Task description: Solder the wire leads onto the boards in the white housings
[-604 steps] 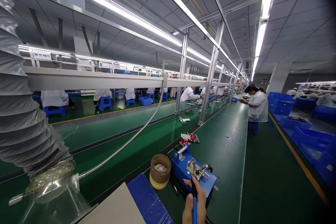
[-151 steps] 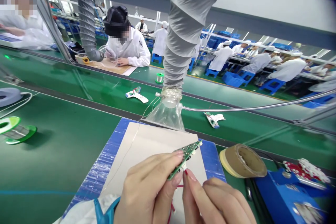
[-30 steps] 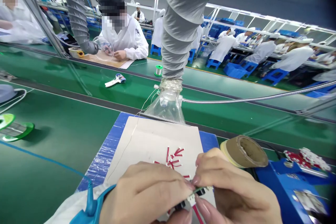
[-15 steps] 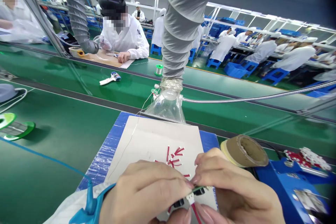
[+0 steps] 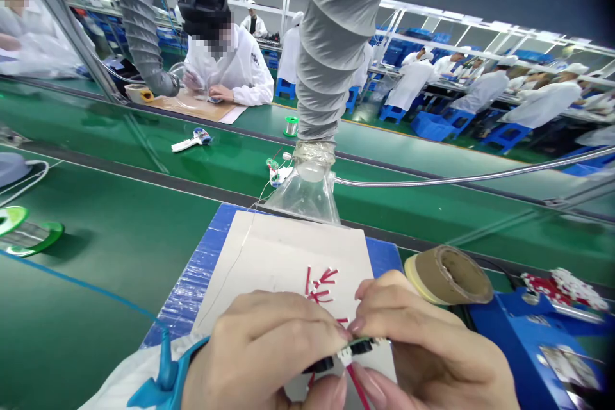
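Between both hands is a small circuit board [image 5: 361, 346] with black parts on its underside. My left hand [image 5: 269, 349] pinches the board's left side, its fingers curled over the top edge. From the other side my right hand [image 5: 432, 346] grips the board, its thumb beside a red wire lead [image 5: 356, 385]. The lead's white connector [image 5: 344, 355] sits at the board's lower edge; whether it is fully seated I cannot tell. Several short red leads [image 5: 321, 285] with white ends lie on the beige sheet [image 5: 273, 246] beyond my hands.
A clear fume hood [image 5: 307, 198] on a grey duct hangs over the sheet's far edge. At right stand a tape roll [image 5: 449, 275] and a blue fixture [image 5: 523, 339]. A solder spool [image 5: 29, 234] lies left. Across the green conveyor [image 5: 230, 154] a co-worker [image 5: 230, 64] sits.
The board and my hands have shifted very slightly, both hands keeping their grip. On the conveyor the white part has moved a little left, and another has come out from behind the hood.
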`<state>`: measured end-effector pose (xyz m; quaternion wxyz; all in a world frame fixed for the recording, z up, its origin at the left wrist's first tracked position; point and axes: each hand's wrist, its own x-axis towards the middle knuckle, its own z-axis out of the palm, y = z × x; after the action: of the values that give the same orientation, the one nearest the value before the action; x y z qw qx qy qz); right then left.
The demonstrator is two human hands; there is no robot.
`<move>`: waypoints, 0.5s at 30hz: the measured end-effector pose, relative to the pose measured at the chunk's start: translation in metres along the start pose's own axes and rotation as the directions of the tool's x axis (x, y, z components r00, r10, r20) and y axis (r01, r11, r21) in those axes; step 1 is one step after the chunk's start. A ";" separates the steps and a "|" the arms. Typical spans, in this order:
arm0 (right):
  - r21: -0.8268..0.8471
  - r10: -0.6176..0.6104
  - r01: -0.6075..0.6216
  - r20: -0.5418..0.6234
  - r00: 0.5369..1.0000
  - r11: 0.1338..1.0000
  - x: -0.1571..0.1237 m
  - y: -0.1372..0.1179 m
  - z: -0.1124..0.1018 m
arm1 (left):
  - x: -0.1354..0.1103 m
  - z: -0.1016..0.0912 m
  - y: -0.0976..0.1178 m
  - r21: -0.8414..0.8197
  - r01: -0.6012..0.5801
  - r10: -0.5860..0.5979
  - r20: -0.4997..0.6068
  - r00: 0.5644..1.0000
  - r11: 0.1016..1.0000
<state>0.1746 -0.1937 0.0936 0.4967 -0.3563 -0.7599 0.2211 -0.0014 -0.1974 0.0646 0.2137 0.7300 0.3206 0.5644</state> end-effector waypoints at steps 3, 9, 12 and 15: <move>-0.016 -0.012 0.012 -0.018 1.000 1.000 0.001 -0.001 0.001 | -0.001 0.000 0.000 -0.018 0.015 -0.015 0.009 1.000 1.000; -0.052 -0.004 0.000 -0.075 0.997 0.999 0.002 -0.003 0.005 | 0.006 0.000 -0.003 -0.102 0.045 -0.041 0.034 0.999 0.994; -0.049 -0.006 0.001 -0.105 0.994 0.999 0.001 -0.002 0.006 | 0.012 -0.001 -0.004 -0.141 0.025 -0.018 0.045 0.999 0.990; -0.042 0.013 -0.018 -0.119 0.993 0.999 0.001 -0.002 0.006 | 0.017 -0.004 -0.006 -0.155 0.006 0.007 0.082 0.997 0.988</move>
<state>0.1684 -0.1939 0.0930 0.5315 -0.3852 -0.7309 0.1869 -0.0034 -0.1814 0.0737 0.2827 0.7337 0.2667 0.5573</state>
